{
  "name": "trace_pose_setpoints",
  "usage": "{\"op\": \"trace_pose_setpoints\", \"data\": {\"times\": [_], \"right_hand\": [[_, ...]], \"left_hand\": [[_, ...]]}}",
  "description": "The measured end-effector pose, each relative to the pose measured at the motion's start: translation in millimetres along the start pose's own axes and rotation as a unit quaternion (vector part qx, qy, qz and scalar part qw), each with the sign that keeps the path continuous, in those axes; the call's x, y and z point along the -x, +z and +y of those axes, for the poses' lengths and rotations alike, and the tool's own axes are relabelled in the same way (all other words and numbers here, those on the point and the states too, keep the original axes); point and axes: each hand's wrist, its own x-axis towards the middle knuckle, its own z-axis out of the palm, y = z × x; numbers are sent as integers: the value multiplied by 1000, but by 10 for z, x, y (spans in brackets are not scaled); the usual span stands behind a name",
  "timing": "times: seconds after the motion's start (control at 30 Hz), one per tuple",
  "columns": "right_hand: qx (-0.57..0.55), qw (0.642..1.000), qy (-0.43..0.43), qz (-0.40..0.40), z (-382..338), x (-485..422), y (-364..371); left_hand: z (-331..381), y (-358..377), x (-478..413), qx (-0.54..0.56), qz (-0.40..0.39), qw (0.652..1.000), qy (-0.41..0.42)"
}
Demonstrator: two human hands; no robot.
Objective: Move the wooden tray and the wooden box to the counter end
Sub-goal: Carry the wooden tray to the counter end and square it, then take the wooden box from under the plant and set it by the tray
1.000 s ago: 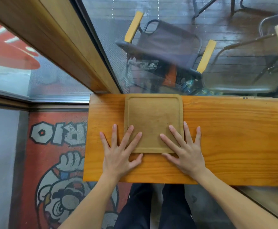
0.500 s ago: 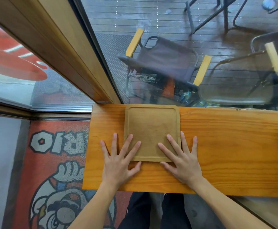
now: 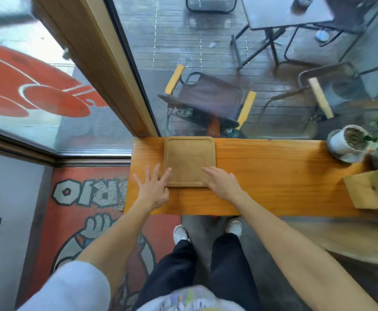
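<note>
Two bare hands at the wooden tray (image 3: 189,161), which lies flat near the left end of the orange wooden counter (image 3: 273,176), its far edge against the window glass (image 3: 206,52). A narrow strip of counter shows left of the tray; a long open stretch runs right. Left hand (image 3: 153,189): fingers spread, flat, fingertips at the tray's near left corner. Right hand (image 3: 222,182): open, fingers extended together, touching the tray's near right corner. Neither grips. Wooden box (image 3: 372,190) sits tilted at the right of the frame, well apart from the tray. Potted plant (image 3: 349,142) stands just behind the box. Painted floor mural (image 3: 89,209) at lower left.
</note>
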Motion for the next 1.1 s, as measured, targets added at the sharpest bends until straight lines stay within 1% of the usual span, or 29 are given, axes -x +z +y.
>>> {"op": "trace_pose_setpoints", "data": {"times": [0.03,0.1,0.13,0.2,0.27,0.37,0.43,0.5,0.57,0.6,0.63,0.73,0.8,0.87,0.93,0.97,1.03,1.1], "right_hand": [[-90,995,18,39,-31,188,-29],[-254,960,53,103,-15,615,-17],[-303,942,70,128,28,811,-22],[-363,914,96,156,155,1168,-64],[-416,886,112,172,344,1509,-119],[-457,865,123,166,598,1838,-201],[-488,844,138,172,778,2088,-253],[-522,816,160,192,995,2314,-280],[-566,777,170,217,1247,2513,-291],[-581,763,173,223,1379,2608,-302],[-588,757,176,225,1518,2697,-318],[-584,755,175,241,1961,2900,-430],[-556,763,167,285,2290,2982,-584],[-533,767,161,320,2640,3037,-773],[-513,778,156,326,3065,3082,-958],[-492,793,156,325,3232,3088,-1022],[-412,835,159,328,3604,3105,-1126],[-276,885,164,338,3961,3139,-1248]], "left_hand": [[53,-45,137,38,9,999,-19],[184,-129,430,159,31,986,-38],[270,-196,580,228,39,972,-35],[427,-326,854,300,52,953,-14],[598,-400,1080,289,58,956,18],[763,-446,1162,261,40,963,51],[984,-496,1159,257,32,963,68],[1285,-542,1144,274,45,957,88],[1629,-576,1131,283,66,952,98],[1801,-583,1120,284,71,951,102],[1973,-593,1122,285,70,950,107],[2486,-595,1113,280,55,950,127],[2862,-602,1095,273,51,951,134],[3256,-590,1075,291,45,947,124],[3677,-556,1039,316,47,942,104],[3826,-536,1021,323,54,939,100],[4143,-461,937,320,78,938,110],[4484,-399,854,283,104,947,107]]}}
